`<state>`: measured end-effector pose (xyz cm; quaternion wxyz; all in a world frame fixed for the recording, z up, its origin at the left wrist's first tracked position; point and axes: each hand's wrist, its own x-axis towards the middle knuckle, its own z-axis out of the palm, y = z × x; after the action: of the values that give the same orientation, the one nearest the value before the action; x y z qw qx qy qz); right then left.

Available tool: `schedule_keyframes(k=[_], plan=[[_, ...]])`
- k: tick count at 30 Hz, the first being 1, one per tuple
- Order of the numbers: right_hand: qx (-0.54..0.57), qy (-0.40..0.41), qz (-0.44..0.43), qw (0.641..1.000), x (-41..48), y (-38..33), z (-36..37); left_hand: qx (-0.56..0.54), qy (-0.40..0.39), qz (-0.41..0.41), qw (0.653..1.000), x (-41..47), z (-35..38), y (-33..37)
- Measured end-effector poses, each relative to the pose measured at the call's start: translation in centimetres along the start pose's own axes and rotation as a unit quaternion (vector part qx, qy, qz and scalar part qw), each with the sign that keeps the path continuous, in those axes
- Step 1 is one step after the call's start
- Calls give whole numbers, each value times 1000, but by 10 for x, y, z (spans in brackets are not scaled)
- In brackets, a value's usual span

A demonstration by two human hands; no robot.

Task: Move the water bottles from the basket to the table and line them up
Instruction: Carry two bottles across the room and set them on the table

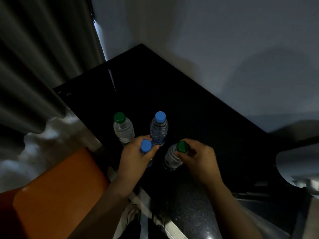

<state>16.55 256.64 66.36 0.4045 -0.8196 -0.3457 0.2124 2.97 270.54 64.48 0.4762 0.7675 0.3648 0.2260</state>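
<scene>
Gripping a blue-cap bottle (146, 146), left hand (136, 156) fingers curl tight; right hand (198, 160) holds a green-cap bottle (171, 158), tilted.

A dark, heavily pleated curtain (34, 66) hangs from 9 to 11 o'clock. A thin strip of daylight (99, 37) shows at 11 o'clock, along the curtain's edge. A plain pale wall (224, 40) fills 12 to 3 o'clock. A pale rounded object (296, 163), too blurred to identify, sits at 3 o'clock. A speckled stone ledge (186, 213) lies at 6 o'clock.
</scene>
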Motion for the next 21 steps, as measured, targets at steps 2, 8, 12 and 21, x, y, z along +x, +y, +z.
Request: schedule_keyframes(k=[2,8,12,21], plan=[[-8,-1,5,1000,1,-2,-2,3,1,1,1000,0,1,-1],[-79,-31,22,996,6,-11,-11,25,-10,-2,1000,2,2,2],[-204,-100,84,970,4,-12,-21,43,-36,-13,998,5,-4,6],[-327,-187,167,911,-18,-6,-36,141,-146,18,979,10,-28,33]])
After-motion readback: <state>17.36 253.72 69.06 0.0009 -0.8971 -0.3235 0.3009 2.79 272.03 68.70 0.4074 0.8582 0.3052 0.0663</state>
